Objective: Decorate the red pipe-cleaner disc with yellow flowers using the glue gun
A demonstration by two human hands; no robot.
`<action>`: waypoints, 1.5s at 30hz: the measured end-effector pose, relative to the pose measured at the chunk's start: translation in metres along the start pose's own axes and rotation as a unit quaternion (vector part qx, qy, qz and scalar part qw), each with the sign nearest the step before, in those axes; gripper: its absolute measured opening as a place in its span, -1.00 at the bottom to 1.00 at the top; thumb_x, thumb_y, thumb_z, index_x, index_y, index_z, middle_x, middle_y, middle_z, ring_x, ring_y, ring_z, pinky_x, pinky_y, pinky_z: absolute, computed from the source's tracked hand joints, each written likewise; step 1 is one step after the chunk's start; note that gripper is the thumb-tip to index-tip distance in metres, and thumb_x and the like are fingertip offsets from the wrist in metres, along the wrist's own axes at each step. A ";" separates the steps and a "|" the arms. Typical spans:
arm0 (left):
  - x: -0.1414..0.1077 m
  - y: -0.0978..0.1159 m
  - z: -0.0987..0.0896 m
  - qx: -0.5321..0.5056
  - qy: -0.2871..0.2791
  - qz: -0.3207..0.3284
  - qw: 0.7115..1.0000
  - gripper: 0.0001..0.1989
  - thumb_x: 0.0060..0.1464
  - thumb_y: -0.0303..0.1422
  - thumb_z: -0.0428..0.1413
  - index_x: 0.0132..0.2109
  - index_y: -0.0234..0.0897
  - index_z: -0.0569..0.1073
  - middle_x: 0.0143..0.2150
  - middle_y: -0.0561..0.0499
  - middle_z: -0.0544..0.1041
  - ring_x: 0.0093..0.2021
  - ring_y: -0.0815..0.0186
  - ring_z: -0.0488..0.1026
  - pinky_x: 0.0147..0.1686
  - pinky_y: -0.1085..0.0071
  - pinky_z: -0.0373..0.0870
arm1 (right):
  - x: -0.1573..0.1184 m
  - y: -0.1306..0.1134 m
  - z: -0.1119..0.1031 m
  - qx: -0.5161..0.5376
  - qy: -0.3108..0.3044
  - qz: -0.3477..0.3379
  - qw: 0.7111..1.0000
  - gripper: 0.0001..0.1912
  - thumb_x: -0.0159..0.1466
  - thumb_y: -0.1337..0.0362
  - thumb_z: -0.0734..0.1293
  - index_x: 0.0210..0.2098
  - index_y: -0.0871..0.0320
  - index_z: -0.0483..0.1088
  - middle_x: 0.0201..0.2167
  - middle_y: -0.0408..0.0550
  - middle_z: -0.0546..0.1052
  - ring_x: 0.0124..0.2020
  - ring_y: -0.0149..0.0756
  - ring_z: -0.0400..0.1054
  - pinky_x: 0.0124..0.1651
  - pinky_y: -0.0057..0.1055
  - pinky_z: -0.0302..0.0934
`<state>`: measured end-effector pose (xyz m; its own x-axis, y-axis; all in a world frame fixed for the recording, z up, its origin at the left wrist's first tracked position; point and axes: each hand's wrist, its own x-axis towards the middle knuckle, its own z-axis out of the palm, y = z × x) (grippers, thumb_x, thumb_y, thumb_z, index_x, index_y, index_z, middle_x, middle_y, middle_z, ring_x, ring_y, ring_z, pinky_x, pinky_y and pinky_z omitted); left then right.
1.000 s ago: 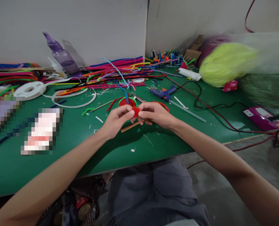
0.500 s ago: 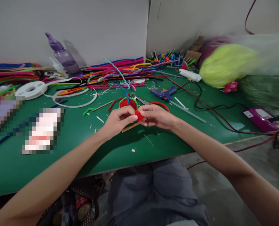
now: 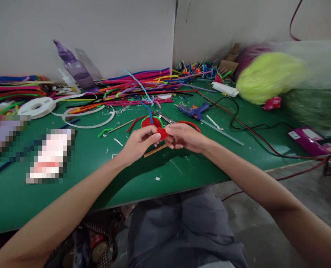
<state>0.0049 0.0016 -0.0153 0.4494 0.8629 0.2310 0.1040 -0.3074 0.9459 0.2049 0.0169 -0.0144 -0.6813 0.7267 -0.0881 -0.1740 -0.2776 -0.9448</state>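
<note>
Both hands, left hand (image 3: 139, 143) and right hand (image 3: 185, 136), pinch a small red piece (image 3: 162, 133) between their fingertips. They meet above the green tabletop (image 3: 143, 175), midway toward its near edge.

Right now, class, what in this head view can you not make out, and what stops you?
- Red fuzzy piece: pinched between left hand and right hand; fingers hide its shape.
- Two pixelated patches: what lies there is masked.
- Yellow-green bundle: blurred, inside hazy plastic.
- Pink device: its cable runs off the right edge.
- Colourful bits by the wall: too small.
</note>
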 end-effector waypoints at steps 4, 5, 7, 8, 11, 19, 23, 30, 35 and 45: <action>0.000 -0.001 0.002 -0.013 0.022 -0.001 1.000 -0.74 0.14 -0.20 0.16 -0.38 -0.31 0.40 -0.45 0.08 0.39 -0.44 0.45 0.34 -0.37 0.49 0.33 | 0.000 -0.001 0.002 -0.030 -0.013 -0.030 0.999 -0.67 0.20 0.11 0.43 -0.46 0.22 0.32 -0.57 -0.20 0.39 -0.61 -0.56 0.24 -0.66 -0.63 -0.08; 0.000 -0.001 0.003 -0.019 0.021 -0.007 1.000 -0.75 0.11 -0.21 0.19 -0.37 -0.31 0.40 -0.43 0.08 0.39 -0.43 0.45 0.34 -0.38 0.49 0.33 | 0.000 -0.001 0.002 -0.031 -0.013 -0.036 0.999 -0.68 0.19 0.12 0.44 -0.45 0.22 0.32 -0.59 -0.21 0.40 -0.61 -0.56 0.23 -0.66 -0.63 -0.07; -0.001 -0.002 0.005 -0.032 0.023 -0.020 0.999 -0.75 0.02 -0.22 0.26 -0.35 -0.30 0.40 -0.41 0.09 0.40 -0.42 0.44 0.35 -0.38 0.49 0.33 | 0.000 0.000 0.002 -0.028 -0.011 -0.046 0.998 -0.71 0.18 0.15 0.45 -0.44 0.22 0.33 -0.60 -0.21 0.41 -0.62 -0.55 0.22 -0.66 -0.63 -0.07; -0.002 -0.002 0.006 -0.035 0.028 -0.025 0.999 -0.73 -0.02 -0.23 0.29 -0.35 -0.30 0.40 -0.41 0.09 0.41 -0.41 0.43 0.35 -0.38 0.49 0.33 | 0.000 0.000 0.002 -0.026 -0.014 -0.047 0.998 -0.72 0.19 0.17 0.44 -0.44 0.21 0.33 -0.61 -0.21 0.41 -0.61 -0.55 0.23 -0.65 -0.63 -0.06; -0.004 -0.002 0.009 -0.027 0.046 -0.026 0.998 -0.72 -0.05 -0.24 0.31 -0.37 -0.29 0.38 -0.42 0.09 0.41 -0.39 0.41 0.37 -0.36 0.48 0.35 | 0.000 0.002 0.002 -0.014 -0.027 -0.041 0.999 -0.74 0.19 0.20 0.43 -0.45 0.21 0.33 -0.60 -0.21 0.41 -0.59 -0.53 0.26 -0.64 -0.63 -0.05; -0.004 0.003 0.005 0.031 0.034 -0.001 0.999 -0.73 -0.02 -0.24 0.28 -0.42 -0.30 0.38 -0.42 0.07 0.42 -0.39 0.40 0.35 -0.35 0.46 0.33 | 0.000 0.003 0.000 -0.004 -0.029 -0.010 1.000 -0.73 0.16 0.18 0.46 -0.43 0.20 0.33 -0.59 -0.19 0.43 -0.58 -0.51 0.28 -0.65 -0.63 -0.07; -0.004 0.006 0.006 0.051 0.026 -0.009 0.998 -0.76 -0.02 -0.28 0.28 -0.42 -0.31 0.40 -0.40 0.05 0.46 -0.37 0.39 0.40 -0.31 0.44 0.35 | 0.001 0.004 -0.003 -0.018 -0.016 -0.003 1.000 -0.76 0.15 0.19 0.46 -0.36 0.21 0.38 -0.57 -0.17 0.46 -0.59 -0.51 0.27 -0.65 -0.63 -0.06; -0.003 0.007 0.008 0.061 0.030 -0.014 0.998 -0.80 0.03 -0.26 0.25 -0.36 -0.31 0.45 -0.38 0.02 0.51 -0.34 0.36 0.45 -0.29 0.42 0.39 | 0.001 0.000 0.001 -0.017 0.007 -0.014 1.000 -0.75 0.14 0.18 0.46 -0.40 0.23 0.40 -0.62 -0.18 0.44 -0.62 -0.53 0.23 -0.66 -0.61 -0.08; -0.004 0.006 0.007 0.134 0.034 0.052 0.989 -0.82 0.06 -0.29 0.22 -0.39 -0.30 0.43 -0.40 0.02 0.49 -0.38 0.38 0.40 -0.32 0.43 0.36 | 0.000 -0.001 0.003 -0.011 -0.011 0.016 1.000 -0.75 0.16 0.17 0.44 -0.39 0.23 0.38 -0.63 -0.16 0.45 -0.63 -0.53 0.21 -0.64 -0.60 -0.08; -0.003 0.006 0.002 0.096 0.032 0.051 0.994 -0.80 0.09 -0.24 0.19 -0.31 -0.29 0.44 -0.34 0.01 0.48 -0.35 0.37 0.41 -0.33 0.44 0.38 | 0.000 0.000 0.001 -0.011 0.005 -0.003 1.000 -0.75 0.15 0.17 0.44 -0.38 0.22 0.37 -0.61 -0.18 0.44 -0.60 -0.53 0.25 -0.65 -0.60 -0.11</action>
<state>0.0056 -0.0039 -0.0109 0.4101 0.8452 0.3426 0.2305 -0.4595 0.8577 0.2042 0.0159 -0.0143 -0.6727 0.7349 -0.0861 -0.1625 -0.2603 -0.9518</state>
